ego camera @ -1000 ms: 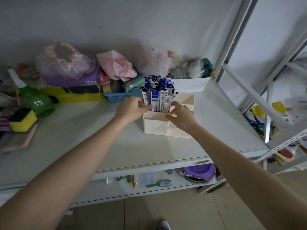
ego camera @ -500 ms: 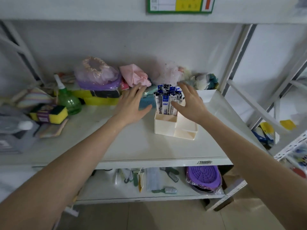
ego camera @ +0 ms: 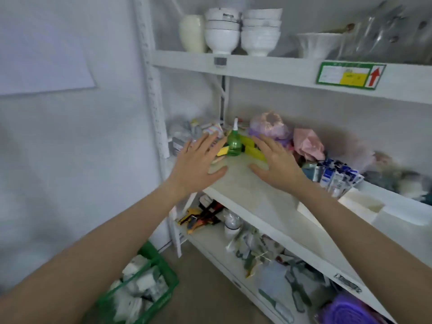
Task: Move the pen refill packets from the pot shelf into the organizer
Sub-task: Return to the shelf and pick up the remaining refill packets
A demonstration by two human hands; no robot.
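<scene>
Bare skin, no grip on anything: left hand [ego camera: 197, 163] and right hand [ego camera: 275, 160] are both hovering flat, fingers spread, over the left part of the middle shelf [ego camera: 247, 195]. Green spray bottle [ego camera: 234, 143] is sitting between them, just beyond the fingertips. Pen refill packets [ego camera: 336, 177] are standing roughly upright, leaning a bit, in the cream organizer [ego camera: 360, 204], off to the right. Right hand is nearer them. Looks like these packets are already stowed; no others are visible.
</scene>
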